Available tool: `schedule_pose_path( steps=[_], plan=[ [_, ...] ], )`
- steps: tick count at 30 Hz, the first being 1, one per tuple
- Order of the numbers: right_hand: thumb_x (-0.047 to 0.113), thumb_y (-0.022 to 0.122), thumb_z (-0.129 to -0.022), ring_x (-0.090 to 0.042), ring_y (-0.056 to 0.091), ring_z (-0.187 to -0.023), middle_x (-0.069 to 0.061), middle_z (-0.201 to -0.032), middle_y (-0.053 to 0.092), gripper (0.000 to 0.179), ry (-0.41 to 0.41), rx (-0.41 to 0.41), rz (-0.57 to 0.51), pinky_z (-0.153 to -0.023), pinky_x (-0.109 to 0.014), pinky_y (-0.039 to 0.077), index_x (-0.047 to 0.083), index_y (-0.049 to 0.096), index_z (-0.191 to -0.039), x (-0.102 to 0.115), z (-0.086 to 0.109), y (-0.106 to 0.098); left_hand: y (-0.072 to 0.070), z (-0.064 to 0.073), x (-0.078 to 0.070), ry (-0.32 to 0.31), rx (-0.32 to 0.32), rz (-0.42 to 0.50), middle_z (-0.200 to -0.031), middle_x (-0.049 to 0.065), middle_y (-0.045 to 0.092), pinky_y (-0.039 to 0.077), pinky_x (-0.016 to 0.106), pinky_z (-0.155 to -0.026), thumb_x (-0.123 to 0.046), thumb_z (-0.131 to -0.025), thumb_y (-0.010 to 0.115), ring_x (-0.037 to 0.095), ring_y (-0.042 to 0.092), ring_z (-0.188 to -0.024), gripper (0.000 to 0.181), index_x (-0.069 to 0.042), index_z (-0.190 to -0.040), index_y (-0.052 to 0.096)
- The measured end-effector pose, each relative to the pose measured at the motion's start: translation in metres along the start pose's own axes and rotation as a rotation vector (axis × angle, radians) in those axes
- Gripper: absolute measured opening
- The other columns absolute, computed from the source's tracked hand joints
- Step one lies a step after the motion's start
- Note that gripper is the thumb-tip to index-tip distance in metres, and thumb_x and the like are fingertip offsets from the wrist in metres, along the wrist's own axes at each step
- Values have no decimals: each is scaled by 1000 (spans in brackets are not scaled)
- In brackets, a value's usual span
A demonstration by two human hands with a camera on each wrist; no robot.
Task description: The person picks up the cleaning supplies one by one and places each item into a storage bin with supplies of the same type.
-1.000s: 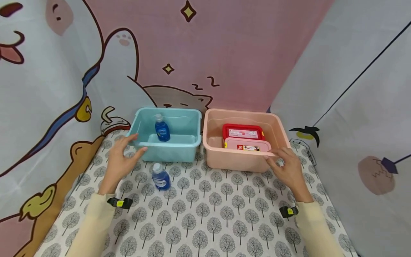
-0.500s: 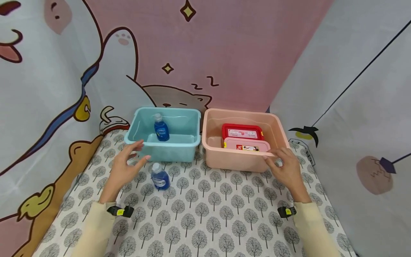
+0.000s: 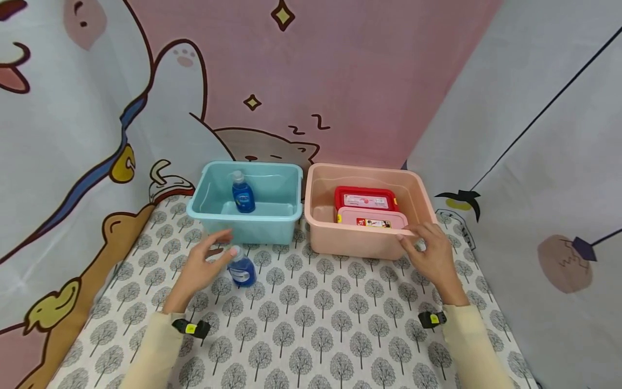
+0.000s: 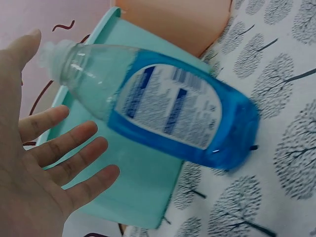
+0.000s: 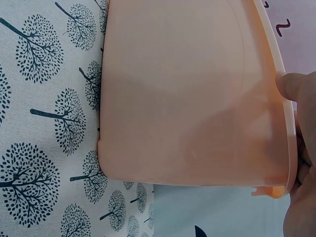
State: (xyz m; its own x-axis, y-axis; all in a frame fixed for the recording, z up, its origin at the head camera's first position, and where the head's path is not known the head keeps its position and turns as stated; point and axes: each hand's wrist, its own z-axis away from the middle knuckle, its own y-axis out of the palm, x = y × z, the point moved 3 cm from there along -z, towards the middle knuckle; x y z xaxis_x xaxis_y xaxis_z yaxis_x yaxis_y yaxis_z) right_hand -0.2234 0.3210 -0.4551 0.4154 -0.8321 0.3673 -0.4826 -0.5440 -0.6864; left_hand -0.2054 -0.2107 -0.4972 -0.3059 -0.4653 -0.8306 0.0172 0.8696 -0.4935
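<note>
A bottle of blue dish soap (image 3: 242,270) stands upright on the cloth in front of the turquoise bin (image 3: 245,231). My left hand (image 3: 206,266) is beside its cap, thumb and fingers spread and nothing held; the left wrist view shows the bottle's back label (image 4: 170,106) close by the spread fingers (image 4: 84,173). A second blue bottle (image 3: 243,195) stands inside the turquoise bin. My right hand (image 3: 430,254) holds the front rim of the peach bin (image 3: 357,242) near its right corner, thumb (image 5: 291,85) outside and fingers over the rim.
Inside the peach bin lie a red-lidded box (image 3: 366,199) and a pink-lidded box (image 3: 371,218). Both bins stand side by side against a printed curtain (image 3: 359,81) at the back. A tree-patterned cloth (image 3: 316,324) covers the table.
My left hand has moved from the turquoise bin's front left rim toward me and rightward, to the bottle on the cloth. My right hand stays at the peach bin's rim.
</note>
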Motion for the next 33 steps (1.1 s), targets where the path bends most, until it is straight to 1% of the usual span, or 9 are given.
schedule_pose_path(
  steps=[4, 8, 14, 17, 20, 23, 27, 29, 33],
  plan=[
    [16, 81, -85, -31, 57, -89, -14, -93, 67, 22, 5, 2, -1, -75, -45, 41, 3, 74, -102, 0, 0, 0, 6, 2, 3, -6, 23, 32, -145, 15, 59, 50, 57, -105, -21, -102, 67, 33, 58, -128, 51, -14, -150, 51],
    [16, 81, -86, -31, 57, -90, -14, -94, 67, 22, 12, 6, -2, -76, -45, 41, 2, 74, -102, 1, -1, 1, 10, 4, 6, -25, 35, 44, -143, 14, 60, 52, 53, -105, -22, -103, 65, 30, 57, -127, 47, -12, -148, 53],
    [18, 81, -86, -31, 57, -91, -14, -95, 66, 23, 15, 8, 2, -78, -45, 41, 3, 74, -102, 1, -1, 0, 16, 7, 6, -34, 47, 49, -139, 14, 63, 54, 53, -103, -23, -102, 66, 30, 58, -125, 42, -9, -141, 59],
    [18, 81, -86, -31, 56, -90, -14, -95, 66, 23, 4, 3, -1, -77, -44, 41, 3, 74, -102, 1, 0, -1, 18, 8, 4, -27, 49, 44, -133, 14, 66, 56, 50, -100, -21, -100, 69, 21, 61, -121, 38, -10, -136, 63],
    [17, 81, -86, -31, 56, -90, -15, -95, 66, 23, -2, 1, -4, -77, -44, 41, 3, 74, -101, 2, 1, -1, 19, 9, 5, -40, 51, 51, -126, 11, 70, 57, 47, -99, -21, -99, 71, 7, 63, -113, 35, -12, -132, 66],
    [16, 81, -86, -31, 57, -90, -14, -95, 66, 22, 1, 0, -6, -77, -45, 42, 2, 74, -101, 2, 1, -1, 21, 9, 7, -59, 56, 63, -122, 8, 71, 57, 48, -99, -23, -98, 73, 1, 63, -109, 34, -13, -130, 66],
    [15, 81, -85, -32, 57, -91, -15, -94, 66, 22, 8, 2, -6, -77, -45, 41, 1, 74, -102, 3, 1, 0, 23, 10, 8, -69, 61, 61, -122, 6, 71, 57, 45, -98, -23, -97, 74, 2, 62, -109, 35, -12, -130, 67],
    [15, 81, -86, -33, 57, -91, -15, -94, 66, 23, 10, 3, -5, -77, -45, 41, 1, 74, -102, 2, 0, 0, 24, 11, 9, -78, 64, 67, -123, 7, 71, 57, 41, -98, -23, -97, 74, 3, 63, -110, 36, -10, -130, 67],
    [14, 80, -86, -33, 57, -92, -15, -94, 66, 22, 18, 6, -3, -77, -45, 40, 1, 74, -102, 3, 1, 0, 24, 11, 8, -107, 65, 85, -124, 6, 71, 57, 34, -98, -26, -97, 74, 3, 64, -110, 37, -11, -131, 68]
  ],
)
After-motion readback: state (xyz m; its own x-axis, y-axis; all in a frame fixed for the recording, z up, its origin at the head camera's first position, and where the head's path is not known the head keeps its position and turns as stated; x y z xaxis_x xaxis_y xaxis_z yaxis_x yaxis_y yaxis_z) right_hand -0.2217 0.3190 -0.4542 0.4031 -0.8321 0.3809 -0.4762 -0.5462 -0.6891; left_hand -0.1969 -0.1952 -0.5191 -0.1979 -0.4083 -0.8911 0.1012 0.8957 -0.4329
